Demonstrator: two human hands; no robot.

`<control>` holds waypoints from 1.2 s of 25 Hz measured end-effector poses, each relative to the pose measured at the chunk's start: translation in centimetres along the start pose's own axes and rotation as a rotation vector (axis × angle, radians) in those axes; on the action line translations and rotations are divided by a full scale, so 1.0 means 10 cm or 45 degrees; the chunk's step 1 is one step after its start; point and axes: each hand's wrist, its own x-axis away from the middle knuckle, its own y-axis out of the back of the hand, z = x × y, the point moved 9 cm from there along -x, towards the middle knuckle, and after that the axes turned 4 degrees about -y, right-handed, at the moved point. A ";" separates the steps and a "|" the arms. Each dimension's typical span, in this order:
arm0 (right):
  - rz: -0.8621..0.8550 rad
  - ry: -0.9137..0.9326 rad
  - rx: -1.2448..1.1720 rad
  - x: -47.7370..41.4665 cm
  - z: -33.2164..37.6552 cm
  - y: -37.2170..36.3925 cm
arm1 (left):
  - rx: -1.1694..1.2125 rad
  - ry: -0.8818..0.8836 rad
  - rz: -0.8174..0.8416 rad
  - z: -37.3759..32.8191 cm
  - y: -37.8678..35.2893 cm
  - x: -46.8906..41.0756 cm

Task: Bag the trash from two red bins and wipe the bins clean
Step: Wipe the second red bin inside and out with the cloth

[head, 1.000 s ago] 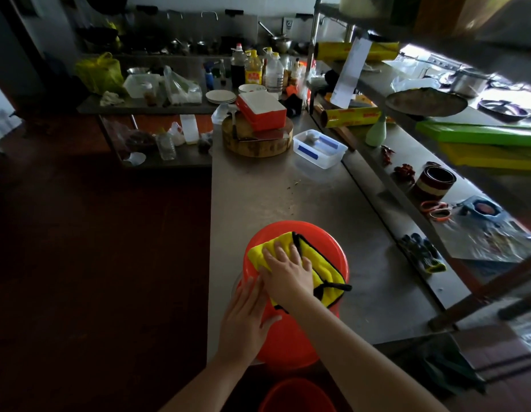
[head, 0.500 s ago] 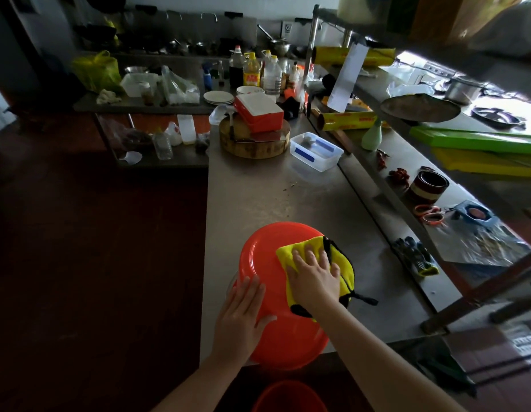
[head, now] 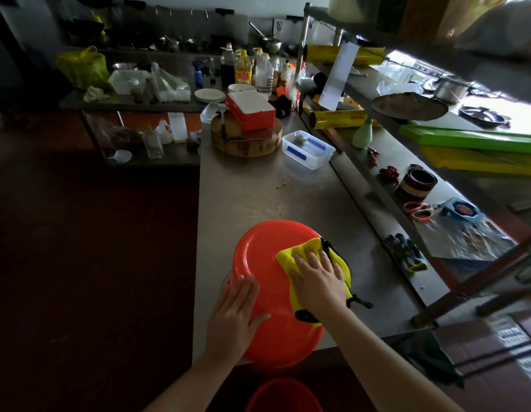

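Note:
A red bin (head: 264,257) stands upside down at the near end of the steel counter (head: 246,191), its round base facing up. My right hand (head: 317,278) presses a yellow cloth with black trim (head: 297,254) flat against the right side of that base, fingers straight. My left hand (head: 234,313) rests flat on the bin's near left side, steadying it. A second red bin (head: 283,395) shows only its rim on the floor below the counter's front edge.
Farther along the counter are a clear lidded box (head: 308,148), a round wooden chopping block (head: 246,138) with a red box on it, and several bottles. A lower shelf on the right holds gloves (head: 405,252) and a dark cup (head: 417,184). Dark floor lies left.
My right hand has slid the yellow cloth from the middle of the bin's base over to its right side. My left hand has stayed put on the bin.

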 end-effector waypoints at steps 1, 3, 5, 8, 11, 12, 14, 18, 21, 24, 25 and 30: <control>0.001 -0.017 0.001 0.01 -0.01 -0.01 | 0.004 0.015 0.003 0.00 -0.01 0.00; 0.010 -0.009 -0.026 0.07 0.12 -0.05 | 0.035 0.028 -0.020 0.00 0.00 0.01; 0.024 0.070 -0.064 0.19 0.39 -0.13 | 0.074 0.012 -0.072 0.01 0.02 0.02; 0.033 0.186 -0.081 0.33 0.61 -0.21 | 0.091 -0.011 -0.118 0.02 0.04 0.04; 0.006 0.174 -0.054 0.29 0.38 -0.13 | 0.064 -0.027 -0.084 0.02 -0.01 0.03; -0.013 0.135 -0.033 0.25 0.24 -0.09 | 0.050 -0.028 -0.064 0.02 -0.03 0.02; -0.041 0.021 0.011 0.18 -0.06 -0.02 | 0.043 -0.020 -0.024 0.01 -0.06 0.01; -0.034 -0.030 -0.009 0.24 -0.07 -0.03 | 0.068 0.039 0.006 0.00 -0.06 0.00; -0.052 0.081 -0.076 0.49 0.31 -0.14 | 0.143 0.027 -0.022 0.00 -0.02 0.02; -0.040 0.160 -0.080 0.59 0.42 -0.13 | 0.229 0.069 -0.018 0.03 -0.01 0.05; -0.029 0.171 -0.065 0.58 0.39 -0.10 | 0.247 0.084 -0.008 0.03 -0.01 0.05; 0.102 0.259 0.023 0.46 0.46 -0.16 | 0.297 0.109 -0.019 0.01 -0.01 0.03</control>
